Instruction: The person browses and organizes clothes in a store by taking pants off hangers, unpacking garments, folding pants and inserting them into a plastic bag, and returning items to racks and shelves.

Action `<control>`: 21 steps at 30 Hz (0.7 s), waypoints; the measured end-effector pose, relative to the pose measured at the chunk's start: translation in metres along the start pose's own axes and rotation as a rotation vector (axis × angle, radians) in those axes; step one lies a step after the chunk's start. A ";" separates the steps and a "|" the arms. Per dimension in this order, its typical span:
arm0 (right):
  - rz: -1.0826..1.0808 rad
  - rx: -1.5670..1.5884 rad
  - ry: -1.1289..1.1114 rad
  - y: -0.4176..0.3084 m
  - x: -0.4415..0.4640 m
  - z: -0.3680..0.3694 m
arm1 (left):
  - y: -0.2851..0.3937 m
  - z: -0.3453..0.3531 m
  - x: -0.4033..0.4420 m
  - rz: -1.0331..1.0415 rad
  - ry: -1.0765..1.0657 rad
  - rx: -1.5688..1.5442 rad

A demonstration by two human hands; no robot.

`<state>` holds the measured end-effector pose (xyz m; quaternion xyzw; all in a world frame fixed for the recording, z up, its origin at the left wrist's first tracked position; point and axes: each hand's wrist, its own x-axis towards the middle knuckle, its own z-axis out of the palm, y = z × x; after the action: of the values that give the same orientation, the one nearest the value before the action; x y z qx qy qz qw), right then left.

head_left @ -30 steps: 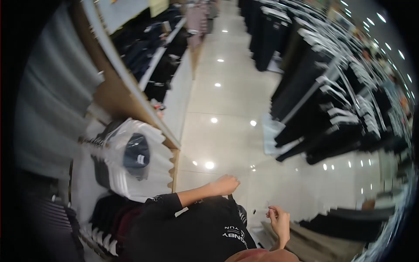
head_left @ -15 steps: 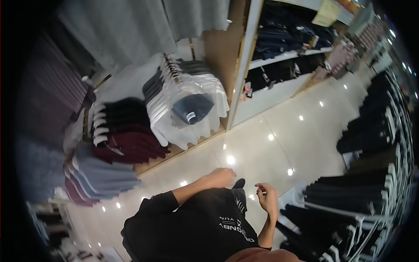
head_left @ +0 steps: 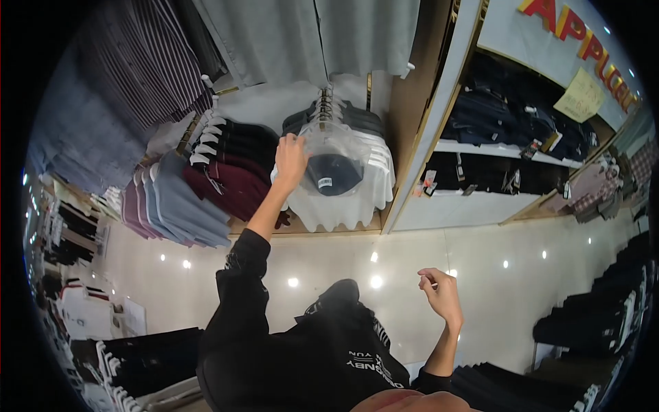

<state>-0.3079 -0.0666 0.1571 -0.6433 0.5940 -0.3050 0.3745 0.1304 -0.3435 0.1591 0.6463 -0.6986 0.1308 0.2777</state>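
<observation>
My left hand [head_left: 291, 163] is raised to the hanging rack, with fingers bent at the left edge of a clear plastic bag [head_left: 351, 145]. Whether they pinch the bag or a garment behind it is hidden. The bag hangs at the front of the row and shows a folded dark blue item [head_left: 333, 173] with a white label. Behind it hang white and grey shirts [head_left: 374, 196]. Away from the clothes, my right hand [head_left: 441, 296] hovers over the floor, loosely curled, a small gap between thumb and forefinger, nothing visible in it.
Left of the white shirts hang dark red tops [head_left: 230, 180] and blue-grey tops [head_left: 180, 202]. Grey curtain-like garments [head_left: 274, 41] hang above. A wooden divider [head_left: 412, 103] separates shelves of folded dark trousers [head_left: 508, 117]. More racks of dark clothes [head_left: 583, 316] stand at right and behind.
My left hand has risen from in front of my body up to the plastic bag. The view has turned, and the right hand stays low and curled.
</observation>
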 end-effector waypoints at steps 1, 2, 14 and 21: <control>-0.022 0.010 -0.019 -0.006 0.009 -0.011 | -0.006 0.001 0.007 -0.026 -0.119 -0.020; -0.044 0.021 -0.035 -0.011 0.020 -0.020 | -0.012 0.002 0.012 0.000 -0.056 -0.051; -0.953 -0.155 0.167 -0.157 0.181 -0.066 | 0.088 -0.221 0.023 0.459 -0.034 -0.162; -0.960 -0.272 -0.677 -0.134 0.273 0.026 | 0.085 -0.205 -0.006 0.328 -0.268 -0.292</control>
<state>-0.1852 -0.3322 0.2421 -0.9431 0.1185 -0.1397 0.2775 0.0923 -0.2166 0.3370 0.4888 -0.8362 -0.0151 0.2481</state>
